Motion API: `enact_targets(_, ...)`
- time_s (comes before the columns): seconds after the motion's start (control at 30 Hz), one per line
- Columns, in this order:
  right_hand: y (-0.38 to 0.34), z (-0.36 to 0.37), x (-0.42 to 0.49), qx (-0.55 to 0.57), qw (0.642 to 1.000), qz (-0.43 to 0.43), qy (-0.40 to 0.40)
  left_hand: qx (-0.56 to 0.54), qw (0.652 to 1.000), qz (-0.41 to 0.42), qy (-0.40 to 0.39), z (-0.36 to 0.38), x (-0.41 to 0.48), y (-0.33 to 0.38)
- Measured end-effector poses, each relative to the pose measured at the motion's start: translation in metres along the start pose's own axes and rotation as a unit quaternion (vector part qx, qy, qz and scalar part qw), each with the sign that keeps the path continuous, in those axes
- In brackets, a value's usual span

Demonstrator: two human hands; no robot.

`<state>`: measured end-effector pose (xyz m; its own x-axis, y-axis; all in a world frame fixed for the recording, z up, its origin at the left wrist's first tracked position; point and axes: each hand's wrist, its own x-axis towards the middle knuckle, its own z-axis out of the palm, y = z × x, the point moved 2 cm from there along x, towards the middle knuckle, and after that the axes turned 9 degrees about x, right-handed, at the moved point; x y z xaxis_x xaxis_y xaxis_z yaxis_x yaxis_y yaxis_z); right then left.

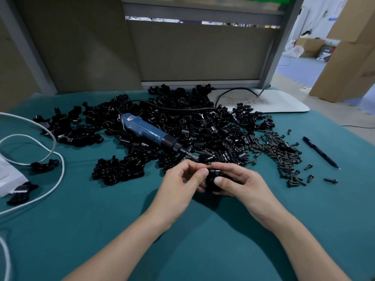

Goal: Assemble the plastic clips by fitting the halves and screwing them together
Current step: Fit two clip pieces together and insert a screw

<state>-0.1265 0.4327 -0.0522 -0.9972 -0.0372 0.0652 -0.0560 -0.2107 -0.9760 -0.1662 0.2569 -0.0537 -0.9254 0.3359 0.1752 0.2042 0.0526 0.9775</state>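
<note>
2 hands meet over teal cloth (101, 220) — left hand (180, 185), right hand (241, 183) both gripping black clip (212, 179).

Only two forearms and two hands of the person show, all on the near side of the blue electric screwdriver (150, 131). The left forearm (129, 236), below and left of the screwdriver's body, is slim and bare from the lower edge of the view up to the wrist. The right forearm (294, 236), below and right of the screwdriver's bit, is bare along its whole visible length too. The left hand (178, 185) and the right hand (241, 183), just nearer than that bit, are bare, with slender fingers. The left thumbnail (203, 173) and the right thumbnail (218, 180) are short and rounded.
</note>
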Motion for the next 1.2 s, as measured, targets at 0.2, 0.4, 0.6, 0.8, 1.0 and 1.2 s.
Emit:
enact_targets(0.2, -0.0023, 0.0012, -0.0015, -0.016, 1.0, -0.012, 0.015, 0.051, 0.998, 0.021, 0.003, -0.0011, 0.0005, -0.0006)
enact_targets(0.4, -0.0044, 0.0002, -0.0018, -0.058, 0.998, -0.028, 0.013, 0.029, 0.999, 0.021, -0.002, -0.001, 0.0005, 0.0004)
enact_targets(0.6, -0.0022, -0.0018, -0.0014, -0.048, 0.999, -0.026, 0.002, 0.009, 1.0, 0.017, 0.002, -0.0008, -0.0001, 0.001)
enact_targets(0.8, -0.0021, -0.0021, 0.0, -0.072, 0.997, -0.037, 0.011, 0.022, 1.0, -0.012, 0.01, -0.0015, 0.0013, -0.0023)
enact_targets(1.0, -0.001, -0.0019, 0.0004, -0.11, 0.993, -0.046, 0.008, 0.005, 1.0, -0.029, -0.008, -0.0017, 0.0045, -0.0025)
enact_targets(1.2, -0.0002, -0.0033, 0.0002, -0.095, 0.995, -0.032, 0.001, 0.054, 0.999, -0.003, 0.001, -0.0035, 0.0024, -0.005)
